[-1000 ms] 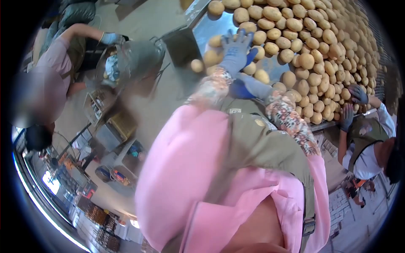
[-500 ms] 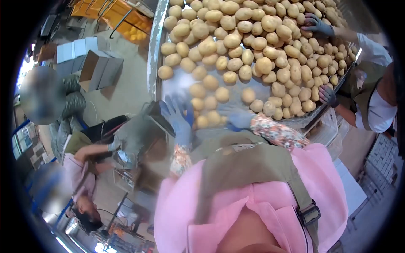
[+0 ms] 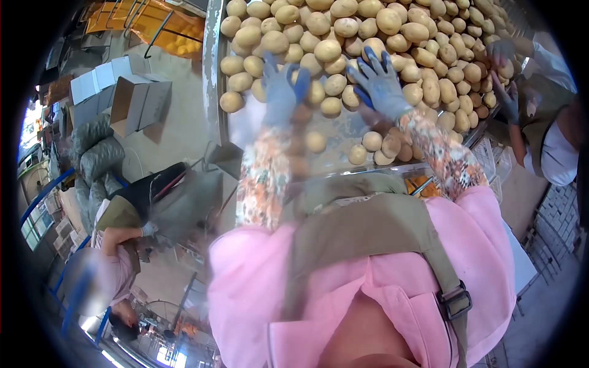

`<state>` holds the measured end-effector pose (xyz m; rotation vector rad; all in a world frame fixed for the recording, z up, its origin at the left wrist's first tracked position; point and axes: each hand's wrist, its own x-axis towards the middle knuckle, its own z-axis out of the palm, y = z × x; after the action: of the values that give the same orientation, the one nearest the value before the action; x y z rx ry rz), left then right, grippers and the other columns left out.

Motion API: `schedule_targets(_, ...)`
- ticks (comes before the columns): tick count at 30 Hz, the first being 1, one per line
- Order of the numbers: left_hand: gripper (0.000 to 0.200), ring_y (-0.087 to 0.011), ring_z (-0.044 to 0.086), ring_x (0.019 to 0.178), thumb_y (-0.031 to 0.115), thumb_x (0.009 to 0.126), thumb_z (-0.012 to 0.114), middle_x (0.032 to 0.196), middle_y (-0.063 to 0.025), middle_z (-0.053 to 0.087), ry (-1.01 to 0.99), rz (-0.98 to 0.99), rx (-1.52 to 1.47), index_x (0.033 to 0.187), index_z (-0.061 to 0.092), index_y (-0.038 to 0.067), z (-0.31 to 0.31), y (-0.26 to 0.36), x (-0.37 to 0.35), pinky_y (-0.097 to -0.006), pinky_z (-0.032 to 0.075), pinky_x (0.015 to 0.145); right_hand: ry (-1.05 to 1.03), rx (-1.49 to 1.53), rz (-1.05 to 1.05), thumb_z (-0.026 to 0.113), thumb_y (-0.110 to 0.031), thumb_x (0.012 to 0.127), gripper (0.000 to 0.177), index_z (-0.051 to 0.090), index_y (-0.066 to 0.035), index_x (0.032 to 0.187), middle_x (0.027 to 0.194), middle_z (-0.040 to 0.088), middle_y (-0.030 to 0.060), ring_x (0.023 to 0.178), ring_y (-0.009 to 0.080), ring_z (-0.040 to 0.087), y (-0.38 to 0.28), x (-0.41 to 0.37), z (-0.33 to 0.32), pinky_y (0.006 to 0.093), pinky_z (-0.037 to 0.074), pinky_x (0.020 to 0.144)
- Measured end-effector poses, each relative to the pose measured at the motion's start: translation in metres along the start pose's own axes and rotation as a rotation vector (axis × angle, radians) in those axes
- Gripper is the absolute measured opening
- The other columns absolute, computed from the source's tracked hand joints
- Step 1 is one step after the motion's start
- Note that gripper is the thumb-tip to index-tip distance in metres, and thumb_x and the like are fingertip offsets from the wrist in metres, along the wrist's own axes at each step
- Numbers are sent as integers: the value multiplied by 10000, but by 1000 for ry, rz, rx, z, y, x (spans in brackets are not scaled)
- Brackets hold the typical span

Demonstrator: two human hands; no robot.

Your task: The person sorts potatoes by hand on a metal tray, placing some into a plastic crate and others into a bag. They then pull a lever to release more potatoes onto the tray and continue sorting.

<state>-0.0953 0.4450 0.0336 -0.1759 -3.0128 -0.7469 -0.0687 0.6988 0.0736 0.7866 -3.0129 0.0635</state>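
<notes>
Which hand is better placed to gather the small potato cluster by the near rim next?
Right, likely: the right hand is nearer the potato cluster, with fingers open; the left hand is farther left.

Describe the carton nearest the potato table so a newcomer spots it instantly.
Find the metal-rimmed table heaped with potatoes. On the floor to its left sit adjoining cartons. The nearer carton gapes open, brown inside; its neighbour shows pale panels.
</notes>
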Motion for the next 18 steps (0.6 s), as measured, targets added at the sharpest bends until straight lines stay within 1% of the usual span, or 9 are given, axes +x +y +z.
schedule_targets(2,332,-439,374,1307,353,873,615,1460,-300,319,-97,-65,-512,1039,658,69,-10,-18,-43,-492,338,1056,-231,-109,-29,566,-314,877,536,443,-189,1384,1405,447,125,1388,367,289,-31,-26,4,575,165,1127)
schedule_targets(3,332,-439,374,1307,353,873,615,1460,-300,319,-92,-65,-508,1039,658,69,-15,-18,-65,-492,338,1056,-329,-175,-61,563,-306,878,529,450,-190,1382,1414,436,130,1403,363,264,-50,-38,15,585,146,1133)
schedule_targets(6,257,-430,442,1236,252,875,621,1370,-287,438,152,-10,-56,974,644,15,-24,-25,-123,-458,371,1027,-227,237,97,559,-262,871,511,469,-183,1367,1447,402,138,1408,380,246,-119,-62,13,582,149,1130)
schedule_targets(9,259,-419,479,1184,237,861,641,1332,-280,465,127,-216,-103,974,635,3,-30,-37,-176,-451,398,998,-358,191,-214,573,-234,852,500,489,-187,1343,1462,386,129,1400,364,276,-151,-80,27,573,187,1119)
schedule_targets(12,245,-420,512,1146,207,874,624,1277,-255,496,114,-340,-219,997,624,-4,-20,-62,-215,-448,441,950,-270,733,-229,603,-95,809,515,512,-137,1315,1399,461,133,1339,313,386,-139,-92,27,445,334,1078)
schedule_targets(13,245,-420,512,1146,207,874,624,1277,-255,496,122,-341,-222,997,624,-4,-16,-66,-222,-448,441,950,-487,1462,205,620,-41,774,496,555,-112,1261,1322,528,145,1266,334,457,-132,-92,20,395,379,1044)
schedule_targets(14,246,-417,503,1162,191,880,612,1288,-246,492,214,-346,-289,1035,619,1,-13,-69,-229,-447,432,962,-14,990,78,639,-38,753,467,588,-98,1213,1255,571,138,1196,348,498,-127,-105,4,409,397,1024)
schedule_targets(16,320,-406,470,1207,128,878,583,1329,-226,477,383,-298,-268,1184,595,34,-16,-68,-232,-460,398,1000,-37,532,99,622,-149,827,386,592,-102,1208,1266,560,147,1211,329,484,-95,-118,7,416,363,1043)
schedule_targets(18,352,-401,454,1226,109,870,578,1345,-220,469,314,-206,-131,1217,590,51,-33,-55,-213,-464,386,1011,-203,303,190,586,-263,872,383,584,-124,1228,1321,522,113,1279,304,430,-76,-141,5,446,337,1046)
